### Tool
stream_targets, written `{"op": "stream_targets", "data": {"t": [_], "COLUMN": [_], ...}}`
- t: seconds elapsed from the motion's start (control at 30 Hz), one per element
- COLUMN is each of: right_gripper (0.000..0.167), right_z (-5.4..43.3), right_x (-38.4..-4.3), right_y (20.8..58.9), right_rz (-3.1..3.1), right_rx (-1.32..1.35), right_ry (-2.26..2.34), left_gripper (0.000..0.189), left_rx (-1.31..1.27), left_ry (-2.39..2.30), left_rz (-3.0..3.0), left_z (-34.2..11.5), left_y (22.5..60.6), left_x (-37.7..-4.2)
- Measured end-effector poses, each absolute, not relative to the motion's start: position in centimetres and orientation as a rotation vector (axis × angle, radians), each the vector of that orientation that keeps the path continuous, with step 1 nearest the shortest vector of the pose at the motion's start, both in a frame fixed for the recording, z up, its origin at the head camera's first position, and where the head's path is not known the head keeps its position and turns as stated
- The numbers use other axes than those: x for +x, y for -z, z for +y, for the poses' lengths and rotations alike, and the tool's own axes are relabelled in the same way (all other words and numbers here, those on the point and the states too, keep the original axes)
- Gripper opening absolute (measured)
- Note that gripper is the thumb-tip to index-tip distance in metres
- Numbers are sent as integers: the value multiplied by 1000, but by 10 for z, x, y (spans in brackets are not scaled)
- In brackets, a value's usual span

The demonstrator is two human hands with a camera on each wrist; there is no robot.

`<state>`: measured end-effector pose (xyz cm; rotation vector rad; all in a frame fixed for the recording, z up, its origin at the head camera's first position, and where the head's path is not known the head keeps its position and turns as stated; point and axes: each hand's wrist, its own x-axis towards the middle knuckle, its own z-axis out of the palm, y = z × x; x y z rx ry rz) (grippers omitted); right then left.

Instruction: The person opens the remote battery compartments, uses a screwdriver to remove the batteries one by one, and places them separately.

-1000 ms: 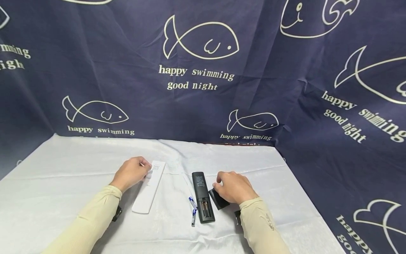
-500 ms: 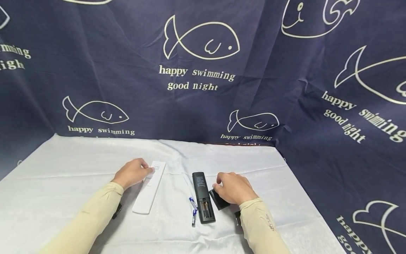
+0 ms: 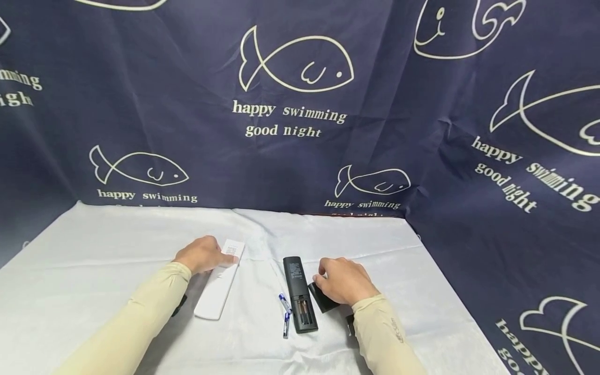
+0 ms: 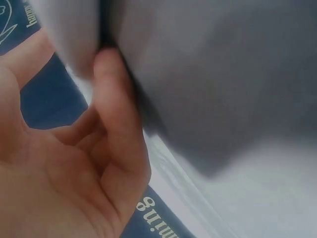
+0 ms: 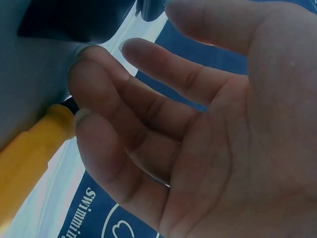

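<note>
On the desk (image 3: 398, 250)'s left, your left hand (image 3: 204, 255) pinches the white remote (image 3: 219, 290) by its far end, likely for control; between, the black remote (image 3: 294, 276) lies back-up, probably for access; right, your right hand (image 3: 346, 281)'s loosely curled fingers apparently hold nothing.

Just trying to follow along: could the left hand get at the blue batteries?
Probably yes. The left hand is on the white remote, so it might have to let go first, but only cloth seems to lie between that remote and the blue batteries.
</note>
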<state>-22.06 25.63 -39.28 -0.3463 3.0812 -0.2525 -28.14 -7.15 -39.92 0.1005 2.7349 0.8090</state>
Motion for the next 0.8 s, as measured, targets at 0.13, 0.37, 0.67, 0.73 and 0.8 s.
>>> {"op": "stream_targets", "data": {"t": [0.13, 0.37, 0.67, 0.73, 0.8], "right_gripper": [15, 15, 13, 14, 14], "right_z": [255, 254, 253, 253, 253], "right_x": [-220, -219, -218, -218, -218], "right_y": [393, 391, 389, 389, 389], "right_rz": [3083, 3085, 3089, 3090, 3091], "right_rx": [-356, -365, -369, -373, -373], "right_ry": [243, 241, 238, 241, 242], "left_gripper": [44, 46, 42, 43, 44], "left_rx": [94, 73, 86, 96, 111], "left_ry": [-790, -787, -837, -841, -839], "left_rz": [2715, 2702, 2700, 2710, 2721], "left_z": [-70, -64, -58, -57, -56], "left_y": [398, 395, 395, 396, 396], "left_x": [-281, -279, -278, -278, -278]}}
